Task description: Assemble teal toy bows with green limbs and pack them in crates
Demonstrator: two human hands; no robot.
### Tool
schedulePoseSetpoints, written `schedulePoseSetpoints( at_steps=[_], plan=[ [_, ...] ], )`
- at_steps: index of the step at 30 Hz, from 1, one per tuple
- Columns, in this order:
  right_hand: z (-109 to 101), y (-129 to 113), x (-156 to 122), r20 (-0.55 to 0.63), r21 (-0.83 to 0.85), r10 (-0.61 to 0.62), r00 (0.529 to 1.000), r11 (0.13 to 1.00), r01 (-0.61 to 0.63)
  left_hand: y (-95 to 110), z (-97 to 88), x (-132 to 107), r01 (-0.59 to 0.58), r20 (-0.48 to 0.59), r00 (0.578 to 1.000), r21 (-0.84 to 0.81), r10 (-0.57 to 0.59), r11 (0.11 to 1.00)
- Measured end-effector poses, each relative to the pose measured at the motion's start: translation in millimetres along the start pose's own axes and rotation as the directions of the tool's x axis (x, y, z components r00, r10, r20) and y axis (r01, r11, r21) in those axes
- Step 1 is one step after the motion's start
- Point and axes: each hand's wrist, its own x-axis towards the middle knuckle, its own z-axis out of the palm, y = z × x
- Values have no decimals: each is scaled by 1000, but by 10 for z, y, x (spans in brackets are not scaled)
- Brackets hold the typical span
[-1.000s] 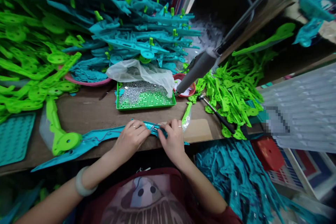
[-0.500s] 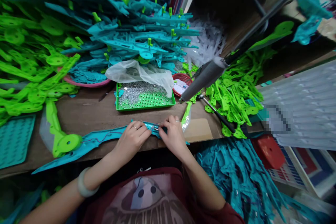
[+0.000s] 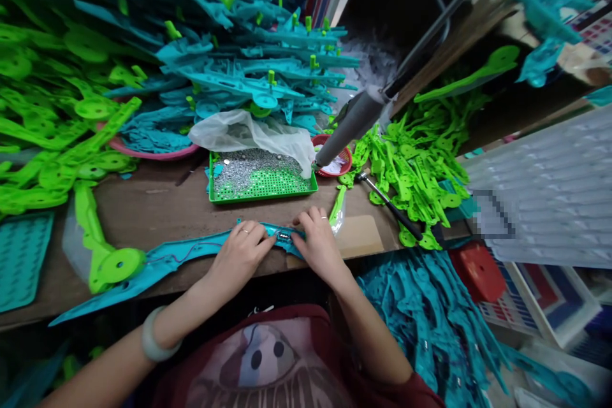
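Observation:
A long blue plastic half-shell [image 3: 191, 248] lies along the table's front edge, its open inner side up with a thin wire running in it. Small shiny metal pieces, perhaps button cells, show in its compartment [image 3: 284, 237]. My left hand [image 3: 243, 254] is closed on the shell just left of that compartment. On the right side of it, my right hand [image 3: 319, 243] has thumb and fingers gripping the shell. Green arm pieces with clear blades are at both ends: a large one [image 3: 119, 264] on the left and another [image 3: 338, 205] beyond my right hand.
A green tray [image 3: 261, 194] of small metal screws stands behind the shell, partly under a plastic bag [image 3: 258, 131]. A grey electric screwdriver [image 3: 351, 124] hangs over a red basket [image 3: 342, 162]. A hammer [image 3: 389, 204] lies right. Blue parts [image 3: 239, 64] and green parts [image 3: 411, 159] are piled around.
My right hand's fingers have loosened and shifted slightly off the compartment, baring more of the metal pieces. My left hand keeps its hold on the shell. The view has shifted slightly.

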Motion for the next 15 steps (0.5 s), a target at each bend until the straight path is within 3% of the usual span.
schedulePoseSetpoints(
  at_steps=[3, 8, 12, 15],
  plan=[
    [-59, 67, 84, 60, 129, -150, 987, 982, 141, -1, -8, 8, -17, 8, 1000, 25, 17, 1000],
    [-142, 130, 318, 205, 249, -354, 913, 921, 301, 6, -24, 18, -17, 1, 1000, 32, 17, 999],
    [-229, 203, 367, 195, 457, -425, 884, 837, 302, 21, -47, 28, -23, 26, 999, 39, 22, 999],
    [-212, 232, 322, 175, 482, -387, 906, 835, 264, 28, -64, 32, -42, 48, 998, 62, 39, 997]
  ],
)
